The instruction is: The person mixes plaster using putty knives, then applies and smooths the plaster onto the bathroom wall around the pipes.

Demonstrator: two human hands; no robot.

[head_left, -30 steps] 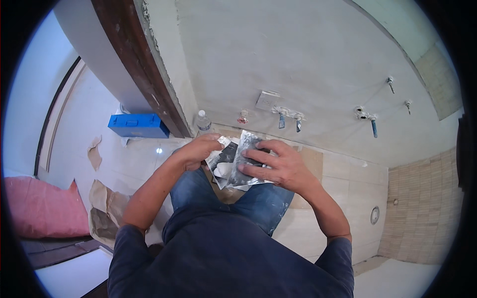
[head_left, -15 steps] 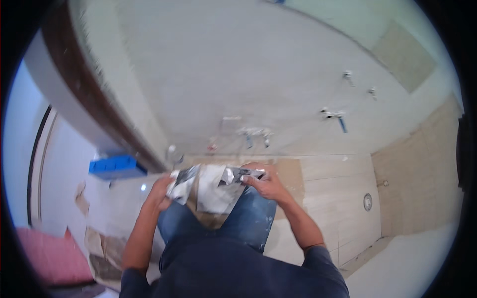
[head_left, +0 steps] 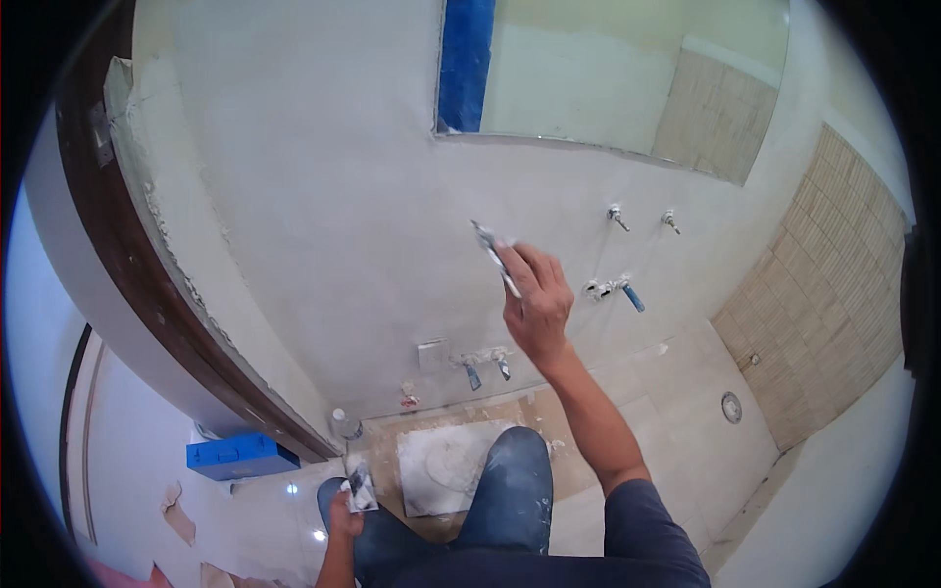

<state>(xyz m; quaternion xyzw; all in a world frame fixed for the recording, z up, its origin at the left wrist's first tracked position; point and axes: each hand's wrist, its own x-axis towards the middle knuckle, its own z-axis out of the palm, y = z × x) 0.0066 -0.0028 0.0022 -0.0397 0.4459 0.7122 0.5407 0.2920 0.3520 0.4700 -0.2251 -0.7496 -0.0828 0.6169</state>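
My right hand (head_left: 539,299) is raised in front of the pale plastered wall (head_left: 372,225), fingers closed on a putty knife (head_left: 493,257). Its thin metal blade is seen nearly edge-on, at or close to the wall; contact cannot be made out. Low on the left, beside my knee, my left hand (head_left: 343,514) grips a second putty knife (head_left: 362,487), whose flat blade carries white and dark grey smears. Between my knees a white, powdery board (head_left: 417,480) lies on brown sheeting on the floor.
A mirror-like panel (head_left: 588,98) is on the wall above. Pipe stubs with a blue-handled fitting (head_left: 634,297) stick out at right, more fittings (head_left: 480,367) lower down. A blue box (head_left: 240,456) stands by the dark door frame (head_left: 186,284). A drain (head_left: 731,407) sits in the tiled floor.
Both hands were together over my lap with the putty knives. The right has gone up to the wall with its knife; the left has dropped beside my knee. My view has tilted upward.
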